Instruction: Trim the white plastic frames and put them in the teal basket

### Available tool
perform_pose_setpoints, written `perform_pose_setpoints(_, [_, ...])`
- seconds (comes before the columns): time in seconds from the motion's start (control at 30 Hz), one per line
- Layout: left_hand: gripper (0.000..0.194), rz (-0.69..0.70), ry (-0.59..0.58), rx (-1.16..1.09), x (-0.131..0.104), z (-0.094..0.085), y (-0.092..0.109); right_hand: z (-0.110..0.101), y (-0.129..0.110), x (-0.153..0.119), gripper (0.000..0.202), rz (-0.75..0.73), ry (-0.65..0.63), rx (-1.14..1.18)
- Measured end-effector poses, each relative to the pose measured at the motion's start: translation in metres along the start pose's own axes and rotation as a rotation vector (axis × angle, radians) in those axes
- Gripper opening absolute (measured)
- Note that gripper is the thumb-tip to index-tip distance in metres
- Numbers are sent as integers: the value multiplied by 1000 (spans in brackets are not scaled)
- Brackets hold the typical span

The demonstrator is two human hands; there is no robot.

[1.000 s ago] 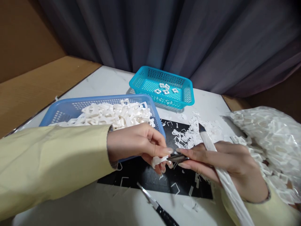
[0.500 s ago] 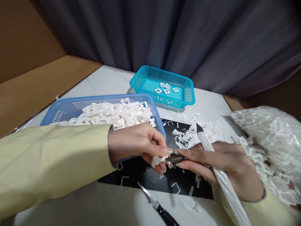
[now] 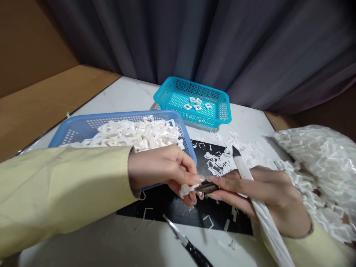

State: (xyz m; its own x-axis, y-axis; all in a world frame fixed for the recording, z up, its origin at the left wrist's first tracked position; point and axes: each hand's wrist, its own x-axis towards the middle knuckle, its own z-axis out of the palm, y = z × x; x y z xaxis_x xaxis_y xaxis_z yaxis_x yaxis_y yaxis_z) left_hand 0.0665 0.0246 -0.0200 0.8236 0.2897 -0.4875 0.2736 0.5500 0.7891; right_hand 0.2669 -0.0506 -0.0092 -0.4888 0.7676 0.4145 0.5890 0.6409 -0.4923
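Thumb and fingers of my left hand [image 3: 169, 167] pinch a small white plastic part [image 3: 185, 190] over the black mat [image 3: 158, 204]. My right hand [image 3: 267, 193] grips tweezers [image 3: 207, 186], whose dark metal tips meet the right side of that part. A white-wrapped tool [image 3: 261, 211] with a dark pointed tip also rests across my right hand, slanting up and left; how it is held is partly hidden. Below the hands lies a craft knife [image 3: 191, 250] with a black handle. White trimmings [image 3: 217, 163] are scattered on the mat.
A blue basket [image 3: 75, 122] piled with white parts stands at the left, partly behind my left sleeve. Farther back, a turquoise basket [image 3: 226, 107] holds several white square parts. At the right, a clear plastic bag [image 3: 325, 148] spills white pieces. A grey curtain [image 3: 178, 40] hangs behind the table.
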Motion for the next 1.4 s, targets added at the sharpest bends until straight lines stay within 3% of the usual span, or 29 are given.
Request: perform_pose_setpoints(1.4, [12,-7,43,-65,3,-2,-4,11,-3,-10,20,-27,41,-198])
